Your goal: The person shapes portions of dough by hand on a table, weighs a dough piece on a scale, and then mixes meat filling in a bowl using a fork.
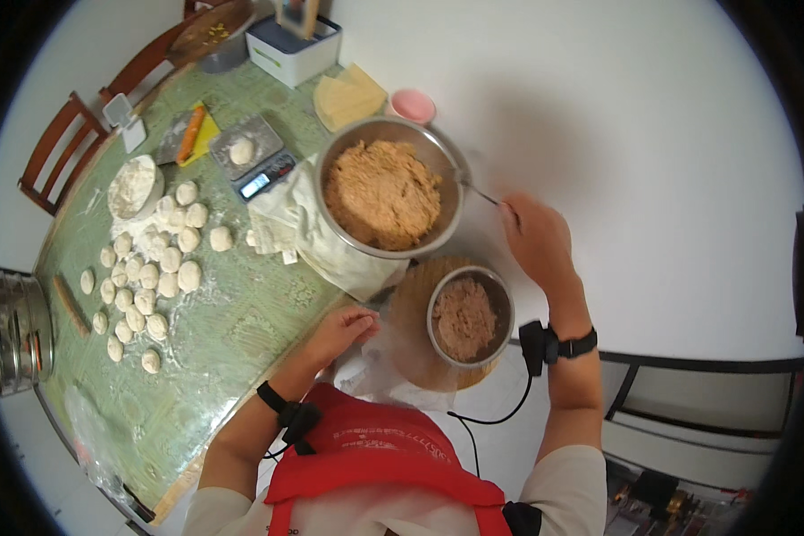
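Note:
My right hand (538,236) is closed on the thin metal handle of a utensil (472,184), whose head lies at the right inner rim of a large steel bowl (458,224). Crumbly orange-brown filling (387,194) is heaped in that bowl. At the near table edge my left hand (348,331) hovers with bent fingers, and whether it grips anything is not clear. Between my hands, a smaller steel bowl (507,321) of pinkish minced filling (464,319) stands on a round wooden board (409,301). Several floured dough pieces (145,301) lie on the green tablecloth (241,335).
A digital scale (248,144) carries one dough ball. Nearby are a flour bowl (136,187), a whitish cloth (308,231), an orange stick-shaped item (191,134), a pink bowl (412,106) and a white box (295,57). A rolling pin (71,306) and steel steamer (17,331) are at left.

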`<state>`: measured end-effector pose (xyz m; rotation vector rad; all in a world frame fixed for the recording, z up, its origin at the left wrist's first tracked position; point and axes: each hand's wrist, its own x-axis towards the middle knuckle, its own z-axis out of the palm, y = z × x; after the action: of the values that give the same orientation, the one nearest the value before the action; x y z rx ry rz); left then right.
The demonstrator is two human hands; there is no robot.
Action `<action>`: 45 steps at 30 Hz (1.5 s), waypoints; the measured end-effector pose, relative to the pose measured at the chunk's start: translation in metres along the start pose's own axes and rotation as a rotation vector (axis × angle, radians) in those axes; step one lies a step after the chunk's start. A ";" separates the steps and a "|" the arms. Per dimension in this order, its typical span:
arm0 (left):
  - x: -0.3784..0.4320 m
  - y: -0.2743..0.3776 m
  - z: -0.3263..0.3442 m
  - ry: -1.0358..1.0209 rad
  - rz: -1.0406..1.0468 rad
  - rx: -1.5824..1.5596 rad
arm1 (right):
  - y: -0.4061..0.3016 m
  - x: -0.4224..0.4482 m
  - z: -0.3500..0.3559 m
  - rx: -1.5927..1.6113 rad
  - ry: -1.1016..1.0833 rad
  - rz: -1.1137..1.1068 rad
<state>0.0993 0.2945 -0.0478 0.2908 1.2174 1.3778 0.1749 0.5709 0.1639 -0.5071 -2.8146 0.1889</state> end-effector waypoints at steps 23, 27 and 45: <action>0.159 -0.165 0.123 0.362 -0.174 0.266 | 0.149 -0.229 0.256 -0.104 -0.632 0.320; 0.156 -0.158 0.129 0.394 -0.189 0.235 | 0.175 -0.226 0.258 -0.012 -0.406 0.508; 0.160 -0.168 0.118 0.315 -0.215 0.171 | 0.128 -0.248 0.243 -0.161 -0.661 0.330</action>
<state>0.2469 0.4407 -0.2049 0.0579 1.5835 1.1624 0.3690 0.5817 -0.1506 -1.1288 -3.3754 0.2288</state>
